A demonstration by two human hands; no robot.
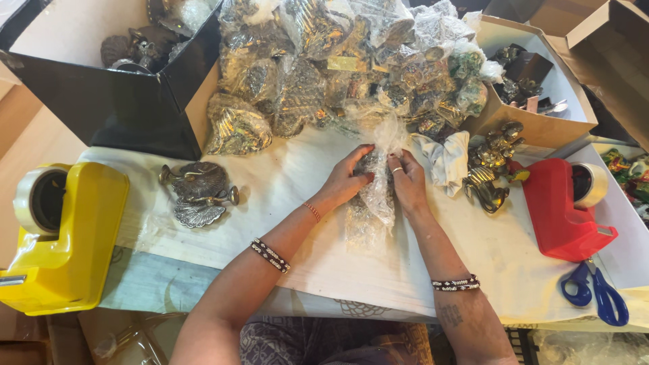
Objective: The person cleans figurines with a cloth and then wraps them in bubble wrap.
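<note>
Two hands work at the middle of the white-covered table (284, 203), both pressed onto one bubble-wrapped piece (373, 196) that lies lengthwise between them. The left hand (348, 179) curls its fingers over the left edge of the wrap, clamped lightly on the plastic, while the right hand (407, 179) pinches the top of the wrap with fingers drawn together; the loose film bunches up above the knuckles, so the grip looks meant to hold the wrap snug around whatever is inside, which is too veiled to identify.

Two tape dispensers flank the work, a yellow one (67, 236) at the left and a red one (561, 209) at the right, each within easy reach of its nearer hand. One pair of blue-handled scissors (595, 290) lies just below the red dispenser. One unwrapped silver-toned ornament (197, 192) rests at the left, and one brass figurine (493, 165) stands at the right beside a crumpled white cloth (446, 159). Behind them rises a heap of wrapped metal pieces (338, 67), too many and too tangled to count. One black box (115, 101) and one cardboard box (541, 88) hold further items.
</note>
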